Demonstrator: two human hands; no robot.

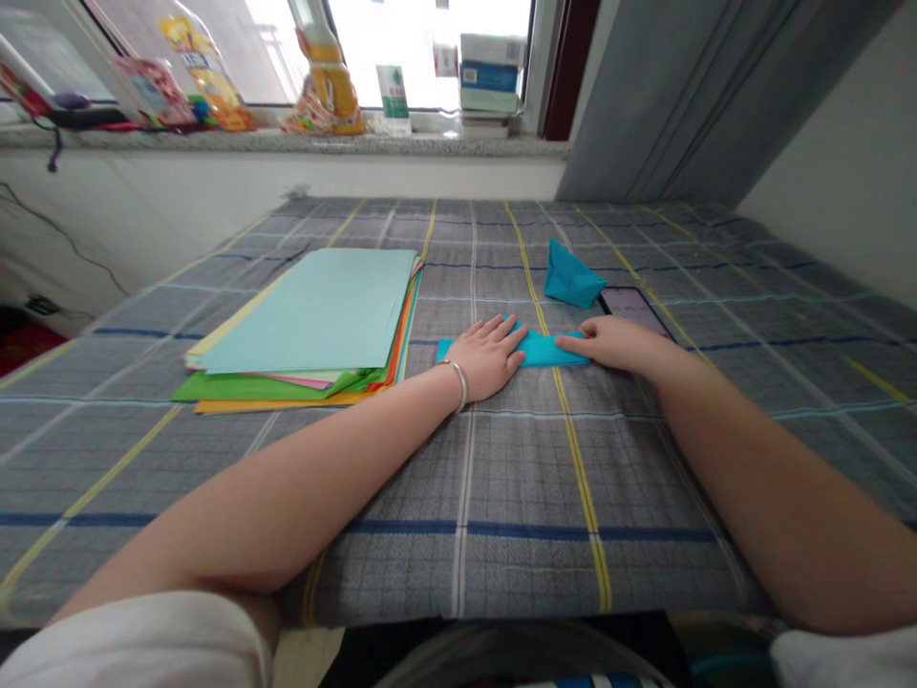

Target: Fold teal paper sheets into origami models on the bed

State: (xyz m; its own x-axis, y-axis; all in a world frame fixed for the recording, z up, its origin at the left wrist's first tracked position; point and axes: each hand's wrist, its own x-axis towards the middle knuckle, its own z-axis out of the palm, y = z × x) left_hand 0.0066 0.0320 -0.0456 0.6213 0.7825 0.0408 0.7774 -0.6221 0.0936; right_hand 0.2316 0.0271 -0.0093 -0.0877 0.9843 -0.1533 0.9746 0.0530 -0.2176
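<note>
A folded strip of teal paper (548, 351) lies flat on the grey plaid cloth (516, 478). My left hand (489, 355) rests flat on its left end, fingers stretched out and together, a thin bracelet at the wrist. My right hand (608, 341) presses on the right end, fingers curled down against the paper's edge. Just behind, a second teal paper piece (571, 276), folded into a pointed shape, stands on the cloth.
A stack of coloured paper sheets (315, 325), pale blue on top, lies to the left. A dark phone (634, 308) lies behind my right hand. The windowsill (287, 140) holds bottles, packets and boxes. A grey curtain (688, 96) hangs at the right.
</note>
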